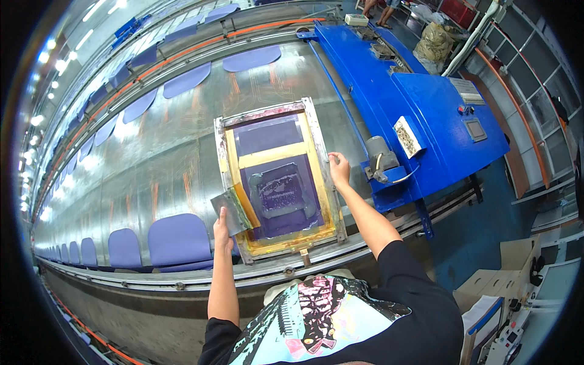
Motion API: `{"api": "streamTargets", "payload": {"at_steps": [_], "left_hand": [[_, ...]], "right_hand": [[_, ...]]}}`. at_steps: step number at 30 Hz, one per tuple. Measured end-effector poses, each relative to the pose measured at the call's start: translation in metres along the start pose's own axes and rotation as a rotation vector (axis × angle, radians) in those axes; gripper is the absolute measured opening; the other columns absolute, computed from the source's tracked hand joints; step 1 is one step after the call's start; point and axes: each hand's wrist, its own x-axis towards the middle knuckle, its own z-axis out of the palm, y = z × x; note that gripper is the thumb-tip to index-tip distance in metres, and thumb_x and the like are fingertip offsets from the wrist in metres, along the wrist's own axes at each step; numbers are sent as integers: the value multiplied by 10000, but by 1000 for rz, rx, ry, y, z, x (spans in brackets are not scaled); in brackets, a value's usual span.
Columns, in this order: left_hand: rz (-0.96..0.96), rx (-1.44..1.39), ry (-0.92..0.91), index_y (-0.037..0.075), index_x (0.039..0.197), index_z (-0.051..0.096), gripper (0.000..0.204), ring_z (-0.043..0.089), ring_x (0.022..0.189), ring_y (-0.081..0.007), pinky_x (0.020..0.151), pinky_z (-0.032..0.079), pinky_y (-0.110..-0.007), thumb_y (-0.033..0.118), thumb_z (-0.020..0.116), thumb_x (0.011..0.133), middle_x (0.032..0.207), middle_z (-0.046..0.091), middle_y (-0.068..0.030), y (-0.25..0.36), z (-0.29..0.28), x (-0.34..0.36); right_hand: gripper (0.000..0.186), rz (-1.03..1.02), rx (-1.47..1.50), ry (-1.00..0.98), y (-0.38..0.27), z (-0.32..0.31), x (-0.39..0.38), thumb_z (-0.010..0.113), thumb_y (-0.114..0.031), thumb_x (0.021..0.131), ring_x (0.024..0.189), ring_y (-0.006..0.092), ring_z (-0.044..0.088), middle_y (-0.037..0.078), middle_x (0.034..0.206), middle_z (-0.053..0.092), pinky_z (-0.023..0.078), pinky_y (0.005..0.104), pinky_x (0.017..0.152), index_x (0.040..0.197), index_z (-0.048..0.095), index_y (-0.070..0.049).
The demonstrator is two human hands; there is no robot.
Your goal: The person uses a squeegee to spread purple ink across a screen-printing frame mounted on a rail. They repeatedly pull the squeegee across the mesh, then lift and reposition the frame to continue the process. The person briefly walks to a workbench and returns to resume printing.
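Observation:
A screen-printing frame (221,141) with a metal rim lies on the long table in front of me. Yellow tape borders its purple mesh (267,135), and a dark wet patch of ink or paste (281,190) spreads over the lower panel. My left hand (223,230) is closed on a squeegee (227,212), a flat grey plate with a yellowish blade edge. The squeegee is tilted over the frame's lower left side. At the frame's right rail, my right hand (339,168) has its fingers curled round the edge.
Purple fabric pieces (177,239) line both long sides of the metal table (121,182). A blue machine (438,128) with a motor (382,157) stands close on the right. Metal rails (182,285) run along the near edge. Cardboard boxes (502,271) sit at lower right.

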Motion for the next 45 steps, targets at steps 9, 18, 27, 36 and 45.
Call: {"api": "streamTargets", "payload": {"at_steps": [9,18,27,36,45], "left_hand": [[-60,31,-9,6,1163,645,528,686,947,-193,853,550,-348,485,729,957,1080,711,-74,-13,-13,13],[-89,74,17,-4,1164,652,556,683,952,-193,860,543,-348,503,731,949,1082,710,-86,-29,-18,-5],[-16,214,226,-16,1253,649,546,672,993,-188,867,534,-344,444,726,969,1131,702,-80,-25,-39,-17],[330,-165,570,31,1009,664,231,650,750,-160,651,505,-366,195,782,899,861,687,-28,107,55,330],[-47,191,1951,-16,968,643,291,630,660,-343,655,500,-416,203,790,845,727,646,-180,315,203,862]], "right_hand": [[204,79,-14,-31,13,14,-12,662,-258,963,1019,343,713,165,1047,759,524,406,897,1053,749,-97],[208,71,-50,-35,20,0,-31,647,-307,964,980,409,705,172,1007,754,544,471,838,1085,737,-164],[216,126,-50,-175,-7,49,-35,637,-336,978,962,399,711,159,1002,755,544,471,839,1123,709,-192],[205,-508,-111,-645,-224,576,327,639,-377,972,935,409,701,164,969,754,536,501,831,1104,727,-247],[218,-888,28,-1632,-411,1265,443,620,-356,987,911,394,704,150,935,755,529,483,832,1118,731,-221]]}}
